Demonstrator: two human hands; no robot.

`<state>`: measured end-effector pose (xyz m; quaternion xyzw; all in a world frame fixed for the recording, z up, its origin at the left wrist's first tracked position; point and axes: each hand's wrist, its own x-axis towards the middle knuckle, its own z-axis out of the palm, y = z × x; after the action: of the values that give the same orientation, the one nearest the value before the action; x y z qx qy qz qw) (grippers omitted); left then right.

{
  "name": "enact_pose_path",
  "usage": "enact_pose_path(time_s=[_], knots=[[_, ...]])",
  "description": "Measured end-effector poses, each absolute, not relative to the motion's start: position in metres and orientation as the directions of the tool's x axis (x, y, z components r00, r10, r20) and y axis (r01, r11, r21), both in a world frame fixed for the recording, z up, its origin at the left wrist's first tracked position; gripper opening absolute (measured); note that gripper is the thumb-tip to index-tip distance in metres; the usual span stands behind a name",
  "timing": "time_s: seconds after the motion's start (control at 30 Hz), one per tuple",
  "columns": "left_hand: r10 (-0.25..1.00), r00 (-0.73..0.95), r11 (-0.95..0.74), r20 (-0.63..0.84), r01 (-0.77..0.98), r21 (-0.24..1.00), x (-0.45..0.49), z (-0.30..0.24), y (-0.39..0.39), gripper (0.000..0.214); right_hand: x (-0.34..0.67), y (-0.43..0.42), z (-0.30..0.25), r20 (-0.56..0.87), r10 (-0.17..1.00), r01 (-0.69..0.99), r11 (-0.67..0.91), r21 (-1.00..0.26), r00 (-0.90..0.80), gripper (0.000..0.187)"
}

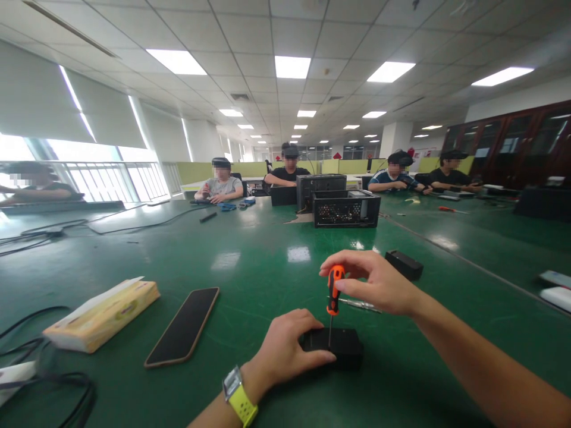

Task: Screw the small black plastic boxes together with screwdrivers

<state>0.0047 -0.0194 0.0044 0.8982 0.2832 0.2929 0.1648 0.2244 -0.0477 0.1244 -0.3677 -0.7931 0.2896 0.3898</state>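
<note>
My left hand (285, 351) grips the near left side of a small flat black box (341, 346) lying on the green table (250, 267). My right hand (379, 282) pinches the top of an orange-handled screwdriver (333, 289). The screwdriver stands upright with its thin shaft tip down on the box's top. A yellow-strapped watch (238, 395) is on my left wrist. A thin metal tool (359, 304) lies on the table just behind the box.
A phone (185, 326) lies face up to the left, beside a tissue box (102, 315) and black cables (44, 380). Another small black box (404, 264) sits at right. Open computer cases (343, 205) stand farther back. Several people sit at the far side.
</note>
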Motion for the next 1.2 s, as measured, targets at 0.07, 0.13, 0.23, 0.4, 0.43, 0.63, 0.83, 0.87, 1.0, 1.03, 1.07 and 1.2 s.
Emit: enact_pose_path(time_s=[0.07,0.13,0.23,0.4,0.43,0.63,0.83,0.87,1.0,1.03,1.07,1.2], knots=[[0.608,0.667,-0.784,0.431,0.418,0.459,0.005,0.005,-0.020,0.042,0.223,-0.049,0.125,0.437,0.789,0.412,0.604,-0.682,-0.433,0.028],[0.608,0.666,-0.785,0.432,0.422,0.454,0.005,0.005,-0.020,0.041,0.223,-0.049,0.125,0.461,0.776,0.443,0.626,-0.641,-0.430,0.028],[0.600,0.664,-0.792,0.446,0.416,0.447,0.005,0.004,-0.021,0.040,0.224,-0.049,0.125,0.460,0.782,0.426,0.618,-0.660,-0.422,0.032],[0.587,0.668,-0.804,0.458,0.414,0.427,0.006,0.004,-0.021,0.039,0.225,-0.049,0.123,0.436,0.787,0.373,0.599,-0.708,-0.436,0.035],[0.586,0.670,-0.805,0.456,0.417,0.421,0.006,0.005,-0.021,0.038,0.224,-0.049,0.123,0.434,0.783,0.384,0.605,-0.698,-0.445,0.035],[0.574,0.682,-0.814,0.454,0.414,0.407,0.005,0.006,-0.021,0.039,0.225,-0.048,0.123,0.466,0.763,0.380,0.634,-0.673,-0.448,0.036],[0.573,0.683,-0.815,0.452,0.418,0.402,0.005,0.006,-0.020,0.040,0.225,-0.050,0.123,0.433,0.756,0.368,0.630,-0.683,-0.491,0.034],[0.576,0.682,-0.813,0.450,0.423,0.400,0.005,0.006,-0.020,0.040,0.224,-0.050,0.123,0.433,0.753,0.360,0.632,-0.686,-0.496,0.034],[0.579,0.674,-0.812,0.458,0.427,0.398,0.005,0.004,-0.020,0.043,0.229,-0.040,0.121,0.509,0.784,0.343,0.616,-0.709,-0.355,0.031],[0.580,0.671,-0.812,0.462,0.425,0.401,0.006,0.003,-0.019,0.044,0.234,-0.034,0.120,0.509,0.806,0.404,0.592,-0.698,-0.301,0.032],[0.580,0.669,-0.811,0.465,0.422,0.405,0.006,0.002,-0.019,0.045,0.240,-0.026,0.120,0.495,0.830,0.499,0.552,-0.668,-0.255,0.033],[0.581,0.663,-0.809,0.472,0.413,0.417,0.006,0.002,-0.019,0.044,0.276,0.013,0.105,0.227,0.955,0.916,0.258,-0.306,-0.193,0.035]])
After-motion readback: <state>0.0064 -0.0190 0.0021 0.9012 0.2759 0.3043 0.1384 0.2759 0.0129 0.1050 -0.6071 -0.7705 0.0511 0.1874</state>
